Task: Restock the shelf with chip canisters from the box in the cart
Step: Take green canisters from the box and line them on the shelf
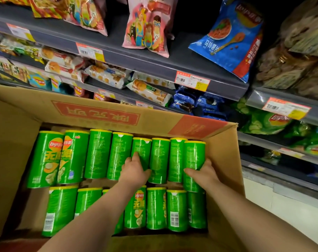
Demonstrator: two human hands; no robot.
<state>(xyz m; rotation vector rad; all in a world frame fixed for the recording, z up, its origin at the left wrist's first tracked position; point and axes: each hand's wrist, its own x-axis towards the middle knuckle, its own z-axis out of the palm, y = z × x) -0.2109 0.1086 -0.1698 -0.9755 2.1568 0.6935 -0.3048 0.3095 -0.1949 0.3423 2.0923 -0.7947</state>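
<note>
To the left of both hands, the cardboard box [12, 142] holds two rows of green canisters [98, 153] lying on their sides, close together. The left hand [133, 171] is curled round the lower part of one canister [141, 150] in the far row, thumb on one side and fingers on the other. The right hand [204, 172] grips in the same way the last canister [194, 155] at the right end, which sits a little higher than its neighbours. I think these tubes are light and stiff, but the glossy wall may slip and hard squeezing could dent it, so a grip round the middle seems best. Beyond the right hand stands the shelf [254, 100] with green bags [263, 120].
</note>
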